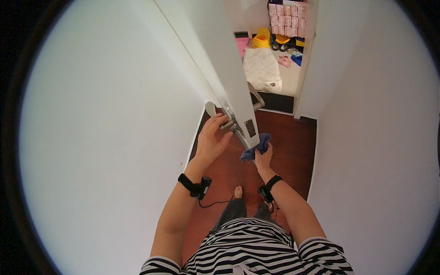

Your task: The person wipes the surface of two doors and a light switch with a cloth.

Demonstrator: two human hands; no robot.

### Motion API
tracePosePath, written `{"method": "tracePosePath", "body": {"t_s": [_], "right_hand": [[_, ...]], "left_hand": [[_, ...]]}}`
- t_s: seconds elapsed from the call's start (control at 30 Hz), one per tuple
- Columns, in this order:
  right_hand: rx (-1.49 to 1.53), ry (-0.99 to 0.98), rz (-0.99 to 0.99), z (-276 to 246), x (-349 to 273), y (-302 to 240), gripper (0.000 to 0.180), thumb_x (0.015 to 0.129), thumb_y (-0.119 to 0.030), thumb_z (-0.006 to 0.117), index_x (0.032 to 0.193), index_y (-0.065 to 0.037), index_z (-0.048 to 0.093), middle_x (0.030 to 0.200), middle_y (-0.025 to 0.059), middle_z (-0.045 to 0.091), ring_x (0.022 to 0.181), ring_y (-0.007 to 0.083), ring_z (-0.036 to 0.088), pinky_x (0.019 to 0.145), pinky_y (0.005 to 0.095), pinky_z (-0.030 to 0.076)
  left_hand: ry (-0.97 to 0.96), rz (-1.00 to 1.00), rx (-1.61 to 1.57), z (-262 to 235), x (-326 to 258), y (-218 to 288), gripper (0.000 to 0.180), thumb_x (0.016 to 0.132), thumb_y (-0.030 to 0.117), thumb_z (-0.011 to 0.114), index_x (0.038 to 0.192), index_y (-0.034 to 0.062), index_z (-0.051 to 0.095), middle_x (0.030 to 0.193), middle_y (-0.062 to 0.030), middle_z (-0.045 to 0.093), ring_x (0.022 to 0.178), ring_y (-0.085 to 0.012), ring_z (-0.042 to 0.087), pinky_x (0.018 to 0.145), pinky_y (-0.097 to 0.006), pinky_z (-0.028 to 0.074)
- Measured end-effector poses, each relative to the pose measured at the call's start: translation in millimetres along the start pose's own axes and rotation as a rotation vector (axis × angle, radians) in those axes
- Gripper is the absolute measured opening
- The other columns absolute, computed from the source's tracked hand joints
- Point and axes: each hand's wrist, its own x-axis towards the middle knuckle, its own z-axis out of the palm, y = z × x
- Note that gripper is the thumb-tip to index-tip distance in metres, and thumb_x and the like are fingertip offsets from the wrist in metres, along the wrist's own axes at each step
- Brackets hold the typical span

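Note:
A white door stands ajar, its edge toward me. My left hand wraps around the silver lever handle on the door's left face. My right hand grips a crumpled blue cloth and presses it against the door's narrow edge, just below the dark latch plate. A second lever handle sticks out on the door's far side. Both wrists carry black bands with small devices.
White walls close in on both sides of a narrow strip of dark red-brown floor. Beyond the doorway lie a white quilted mat, a yellow plastic item, slippers and pink packages. My bare foot is below.

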Motion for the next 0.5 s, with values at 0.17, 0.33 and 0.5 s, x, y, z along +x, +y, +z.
{"method": "tracePosePath", "body": {"t_s": [0.17,0.33,0.5], "right_hand": [[0.242,-0.097,0.282,13,20,23,0.066,0.085,-0.002,0.061,0.14,-0.008,0.025,0.136,0.0188,0.038,0.117,0.0326,0.048,0.092,0.0407,0.048],[0.335,-0.108,0.496,24,13,17,0.067,0.081,0.002,0.06,0.14,-0.002,0.029,0.136,0.0188,0.041,0.124,0.0316,0.043,0.107,0.0385,0.034],[0.324,-0.178,0.497,29,16,39,0.068,0.08,0.003,0.058,0.141,-0.002,0.029,0.138,0.0186,0.04,0.119,0.0307,0.048,0.1,0.0355,0.04]], "left_hand": [[0.017,-0.154,0.045,-6,13,16,0.05,0.073,0.014,0.075,0.118,0.0016,0.057,0.126,-0.0152,0.053,0.118,-0.0305,0.05,0.097,-0.037,0.043],[-0.034,-0.213,0.209,-24,23,29,0.064,0.067,0.021,0.082,0.121,0.0026,0.053,0.126,-0.0141,0.05,0.118,-0.0317,0.049,0.093,-0.038,0.045],[-0.022,-0.22,0.226,-33,31,48,0.07,0.063,0.023,0.084,0.123,0.0031,0.052,0.125,-0.0146,0.05,0.115,-0.0322,0.048,0.093,-0.039,0.044]]}}
